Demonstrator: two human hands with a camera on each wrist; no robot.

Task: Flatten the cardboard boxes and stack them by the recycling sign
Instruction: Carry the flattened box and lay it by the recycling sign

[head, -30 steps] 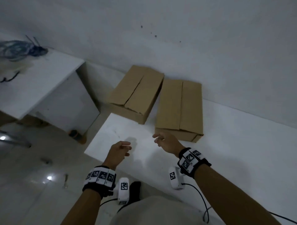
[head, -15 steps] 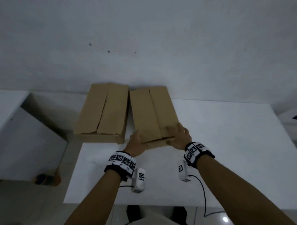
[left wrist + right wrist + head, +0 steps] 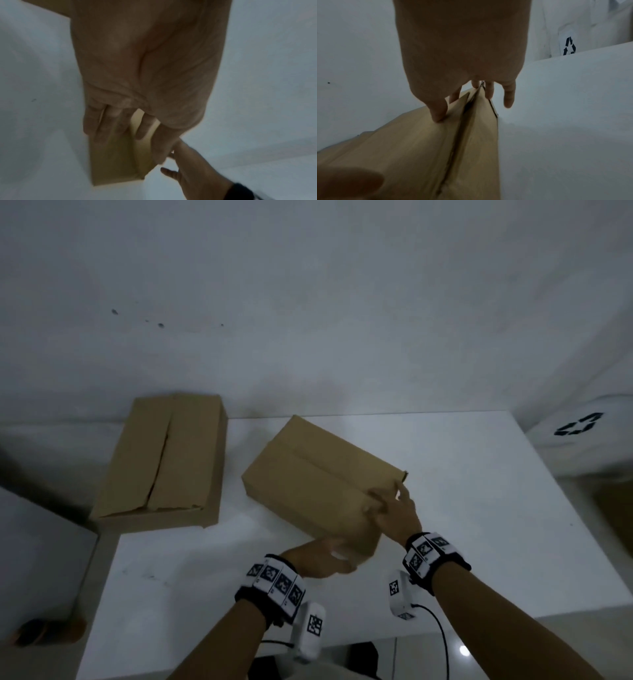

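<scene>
Two brown cardboard boxes are in the head view. The left box (image 3: 161, 460) lies shut against the wall. The right box (image 3: 318, 481) sits turned at an angle on the white table (image 3: 462, 525). My left hand (image 3: 329, 556) presses straight fingers (image 3: 109, 125) flat against its near side face. My right hand (image 3: 390, 501) pinches the near right corner, thumb on top (image 3: 436, 112) and fingers (image 3: 488, 92) behind the end flap. The top seam (image 3: 455, 146) gapes slightly. The recycling sign (image 3: 579, 424) is on a white surface at the far right.
A grey-white wall (image 3: 308, 320) runs close behind the boxes. A second white table (image 3: 37, 559) stands at the left across a gap, with a brown object (image 3: 48, 628) on the floor below. Bare tabletop lies between the held box and the sign (image 3: 569, 46).
Both hands reached the right box and took hold of its near end. The box has since swung away from the left box, turned at an angle and come toward me.
</scene>
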